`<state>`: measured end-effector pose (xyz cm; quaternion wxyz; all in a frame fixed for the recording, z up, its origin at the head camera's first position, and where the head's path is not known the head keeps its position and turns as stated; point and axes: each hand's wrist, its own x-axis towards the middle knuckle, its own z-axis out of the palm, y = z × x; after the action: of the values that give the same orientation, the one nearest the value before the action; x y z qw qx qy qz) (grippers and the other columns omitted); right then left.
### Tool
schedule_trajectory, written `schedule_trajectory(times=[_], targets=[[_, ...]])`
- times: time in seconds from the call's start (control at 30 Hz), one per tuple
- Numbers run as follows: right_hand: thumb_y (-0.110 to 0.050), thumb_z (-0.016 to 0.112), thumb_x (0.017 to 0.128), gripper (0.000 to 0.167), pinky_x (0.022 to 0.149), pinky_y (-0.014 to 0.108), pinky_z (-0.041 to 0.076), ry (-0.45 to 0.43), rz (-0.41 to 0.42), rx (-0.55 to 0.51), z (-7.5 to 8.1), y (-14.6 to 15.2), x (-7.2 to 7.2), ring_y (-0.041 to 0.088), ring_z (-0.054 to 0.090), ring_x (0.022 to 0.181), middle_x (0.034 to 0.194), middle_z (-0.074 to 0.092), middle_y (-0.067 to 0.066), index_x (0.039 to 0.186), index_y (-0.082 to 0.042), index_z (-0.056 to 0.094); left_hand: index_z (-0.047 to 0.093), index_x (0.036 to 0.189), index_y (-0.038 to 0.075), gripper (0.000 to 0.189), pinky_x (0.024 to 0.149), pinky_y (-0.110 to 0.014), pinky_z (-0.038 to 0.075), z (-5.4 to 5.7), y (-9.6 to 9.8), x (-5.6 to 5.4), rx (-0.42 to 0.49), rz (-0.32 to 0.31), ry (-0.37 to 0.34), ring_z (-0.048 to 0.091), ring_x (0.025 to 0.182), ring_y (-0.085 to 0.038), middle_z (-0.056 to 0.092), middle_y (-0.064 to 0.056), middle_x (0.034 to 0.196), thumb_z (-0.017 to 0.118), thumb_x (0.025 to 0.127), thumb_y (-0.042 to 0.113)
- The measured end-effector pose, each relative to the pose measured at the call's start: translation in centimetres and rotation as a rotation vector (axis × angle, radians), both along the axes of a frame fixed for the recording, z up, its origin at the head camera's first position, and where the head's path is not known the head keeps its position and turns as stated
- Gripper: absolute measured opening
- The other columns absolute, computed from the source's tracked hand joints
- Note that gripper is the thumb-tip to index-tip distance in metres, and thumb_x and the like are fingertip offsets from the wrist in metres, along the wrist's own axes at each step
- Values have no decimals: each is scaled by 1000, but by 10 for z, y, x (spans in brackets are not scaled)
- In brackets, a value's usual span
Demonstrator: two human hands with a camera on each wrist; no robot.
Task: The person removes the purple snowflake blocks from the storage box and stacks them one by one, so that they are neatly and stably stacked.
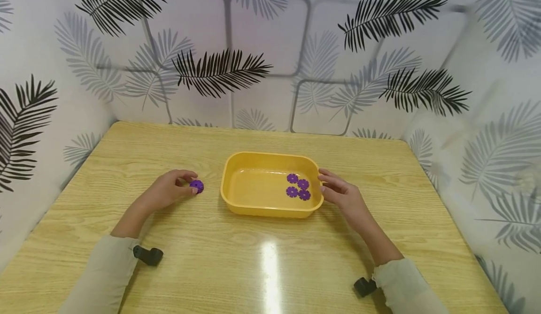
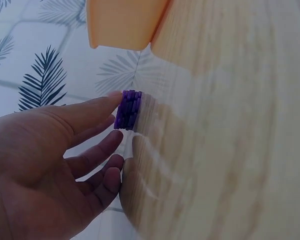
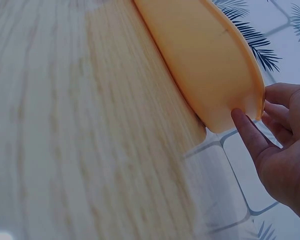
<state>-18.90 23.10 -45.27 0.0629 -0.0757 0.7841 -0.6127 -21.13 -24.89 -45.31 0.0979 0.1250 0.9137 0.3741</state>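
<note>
My left hand (image 1: 170, 191) is at the left of the table, pinching a small stack of purple notched discs (image 1: 197, 186) between thumb and forefinger. Seen edge-on in the left wrist view, the stack (image 2: 128, 110) stands against the tabletop while the other fingers bend loosely below it. A yellow plastic tray (image 1: 262, 211) sits at mid-table. Flat in its right end lie several purple flower-shaped discs (image 1: 292, 192). My right hand (image 1: 344, 196) rests against the tray's right end, thumb on the outer wall (image 3: 225, 107) and fingertips at the rim, not wrapped around it.
The pale wood table (image 1: 270, 239) ends at the back against a wall (image 1: 270, 103) with a leaf pattern. Each wrist carries a small black camera mount (image 1: 149, 255). Glare streaks the table's front.
</note>
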Motion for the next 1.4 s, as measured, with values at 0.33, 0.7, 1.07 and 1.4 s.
schedule_trajectory(times=[0.33,0.7,1.07,1.4], targets=[[-28,64,100,47,94,19,51,-5,-7,-6,0,1,-1,26,46,141,159,42,-3,140,-5,58,61,133,2,38,87,-41,50,-2,-2,-2,11,-3,18,60,103,-27,65,-17,121,65,100,20],[-30,64,100,47,94,17,51,-9,-10,2,1,2,-1,25,44,143,159,41,-4,141,-5,58,61,132,2,39,90,-43,50,1,0,-3,12,-2,-2,60,106,-29,65,-17,121,65,99,22],[-31,64,100,47,94,19,51,-7,-2,2,0,2,-2,26,46,141,159,41,-4,140,-6,59,58,138,7,45,82,-36,50,19,7,-5,24,14,36,58,106,-28,60,-17,134,65,100,29],[-34,65,99,48,94,19,52,-11,-5,17,-2,1,-3,25,46,141,158,43,-6,139,-8,60,61,135,11,39,79,-36,54,50,51,-14,105,-72,100,57,106,-29,59,-16,136,66,99,25]])
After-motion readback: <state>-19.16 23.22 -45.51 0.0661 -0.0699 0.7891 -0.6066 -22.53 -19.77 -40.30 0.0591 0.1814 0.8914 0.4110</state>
